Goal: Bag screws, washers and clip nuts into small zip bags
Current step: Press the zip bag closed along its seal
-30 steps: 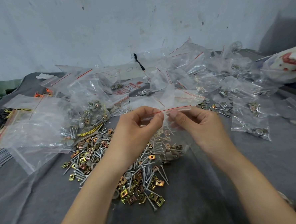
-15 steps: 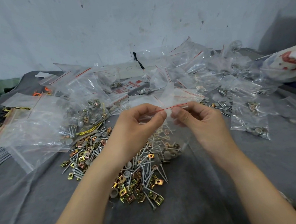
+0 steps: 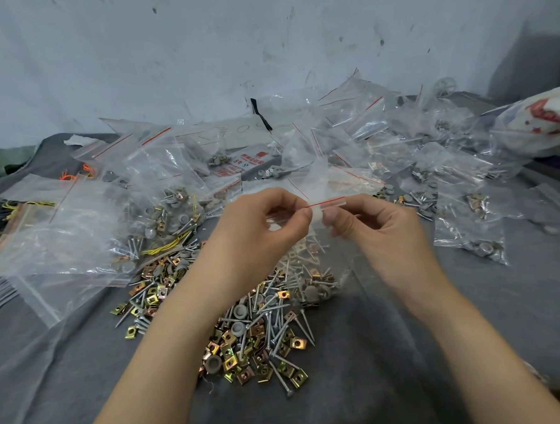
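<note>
– Both hands were up on one small zip bag (image 3: 325, 258), over the middle of the surface (image 3: 411, 351). Left hand (image 3: 260, 226) pinched the zip strip between thumb and forefinger, other fingers curled under.
– And the right?
– Right hand (image 3: 371, 226) pinched the same strip just beside the left, fingertips of the two hands nearly touching. The strip's red line ran on to the right, above the right fingers.
– Bag loaded?
– Yes. It hung down from the strip. Screws, grey washers and a few clip nuts sat in its bottom, down at the far edge of the loose pile (image 3: 263, 337). Resting on it or just above, couldn't tell.
– Loose stock?
– Heaped on the grey cloth, under and between the forearms: screws, gold clip nuts and grey washers, all mixed.
– Done bags?
– Small filled bags (image 3: 471, 246) lay to the right, well apart from the hands. Big bags (image 3: 77, 237) of parts lay left of the pile.
– Seal closed?
– Couldn't tell; fingers covered the middle of the strip.
</note>
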The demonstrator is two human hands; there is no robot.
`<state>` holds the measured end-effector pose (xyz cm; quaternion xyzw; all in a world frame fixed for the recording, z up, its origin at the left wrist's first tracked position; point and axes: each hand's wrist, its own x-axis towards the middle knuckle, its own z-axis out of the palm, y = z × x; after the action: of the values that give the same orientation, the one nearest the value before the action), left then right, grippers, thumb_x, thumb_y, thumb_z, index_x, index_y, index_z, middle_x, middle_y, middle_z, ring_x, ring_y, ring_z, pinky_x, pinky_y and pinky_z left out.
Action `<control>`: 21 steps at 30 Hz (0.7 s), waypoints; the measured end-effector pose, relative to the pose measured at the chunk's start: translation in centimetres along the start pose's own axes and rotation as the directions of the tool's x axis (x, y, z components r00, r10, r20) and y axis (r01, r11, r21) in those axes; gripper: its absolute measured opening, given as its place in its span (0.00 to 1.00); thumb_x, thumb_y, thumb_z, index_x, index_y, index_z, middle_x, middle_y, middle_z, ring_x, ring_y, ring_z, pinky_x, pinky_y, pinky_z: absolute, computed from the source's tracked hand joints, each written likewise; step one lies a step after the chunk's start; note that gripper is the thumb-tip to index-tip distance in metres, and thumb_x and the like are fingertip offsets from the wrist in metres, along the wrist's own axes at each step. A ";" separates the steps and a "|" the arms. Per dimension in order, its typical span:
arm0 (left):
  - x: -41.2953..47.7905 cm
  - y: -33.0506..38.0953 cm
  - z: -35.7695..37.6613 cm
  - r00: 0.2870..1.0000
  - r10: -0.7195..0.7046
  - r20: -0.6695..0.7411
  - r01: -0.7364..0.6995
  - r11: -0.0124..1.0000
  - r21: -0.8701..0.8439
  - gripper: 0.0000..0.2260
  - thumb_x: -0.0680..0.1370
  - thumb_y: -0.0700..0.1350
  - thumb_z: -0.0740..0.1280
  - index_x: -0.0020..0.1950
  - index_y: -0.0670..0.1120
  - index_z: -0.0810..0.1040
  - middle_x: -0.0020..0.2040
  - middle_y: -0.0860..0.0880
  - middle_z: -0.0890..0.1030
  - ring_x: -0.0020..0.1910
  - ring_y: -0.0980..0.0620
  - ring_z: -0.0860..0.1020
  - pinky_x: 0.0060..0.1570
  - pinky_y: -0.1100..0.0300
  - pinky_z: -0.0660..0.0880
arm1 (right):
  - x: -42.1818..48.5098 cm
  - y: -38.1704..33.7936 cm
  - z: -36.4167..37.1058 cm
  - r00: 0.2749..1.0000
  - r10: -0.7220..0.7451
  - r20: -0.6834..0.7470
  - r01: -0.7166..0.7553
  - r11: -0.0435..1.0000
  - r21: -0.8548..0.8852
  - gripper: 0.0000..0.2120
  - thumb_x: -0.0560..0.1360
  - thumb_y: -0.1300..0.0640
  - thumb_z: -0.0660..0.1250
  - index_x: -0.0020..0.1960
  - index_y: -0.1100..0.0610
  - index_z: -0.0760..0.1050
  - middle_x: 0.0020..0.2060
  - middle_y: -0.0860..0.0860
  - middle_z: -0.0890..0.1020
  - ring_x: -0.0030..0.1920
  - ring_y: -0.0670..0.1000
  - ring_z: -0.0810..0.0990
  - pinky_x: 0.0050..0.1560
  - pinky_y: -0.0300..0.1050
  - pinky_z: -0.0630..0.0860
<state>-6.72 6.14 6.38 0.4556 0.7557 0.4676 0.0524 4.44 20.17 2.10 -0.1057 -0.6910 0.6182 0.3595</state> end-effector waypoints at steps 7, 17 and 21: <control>0.0 0.1 0.0 1.000 -0.004 -0.004 0.004 1.000 -0.005 0.02 0.77 0.48 0.71 0.46 0.52 0.83 0.39 0.60 0.83 0.42 0.67 0.79 0.43 0.76 0.70 | 0.2 0.1 -0.2 1.000 -0.001 -0.010 0.001 1.000 -0.027 0.05 0.69 0.52 0.75 0.45 0.49 0.85 0.38 0.45 0.87 0.39 0.41 0.82 0.46 0.33 0.77; 0.0 0.3 0.4 0.998 0.053 -0.018 -0.052 0.997 0.063 0.02 0.78 0.47 0.70 0.46 0.52 0.81 0.42 0.59 0.82 0.45 0.66 0.78 0.46 0.76 0.70 | 0.0 0.1 -0.4 1.000 -0.014 0.010 0.014 0.998 -0.059 0.05 0.68 0.51 0.75 0.44 0.46 0.85 0.39 0.45 0.87 0.40 0.40 0.83 0.45 0.31 0.77; 0.1 0.2 0.5 0.995 0.100 -0.022 -0.098 0.992 0.076 0.02 0.77 0.49 0.70 0.48 0.54 0.82 0.44 0.60 0.82 0.47 0.65 0.79 0.48 0.74 0.71 | 0.0 0.1 -0.4 0.999 -0.027 0.047 0.029 0.999 -0.045 0.05 0.70 0.53 0.75 0.45 0.44 0.87 0.42 0.45 0.88 0.45 0.41 0.85 0.46 0.30 0.77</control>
<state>-6.33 6.57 6.27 0.4879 0.7498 0.4470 0.0022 4.66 20.45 1.97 -0.0896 -0.7146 0.5992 0.3495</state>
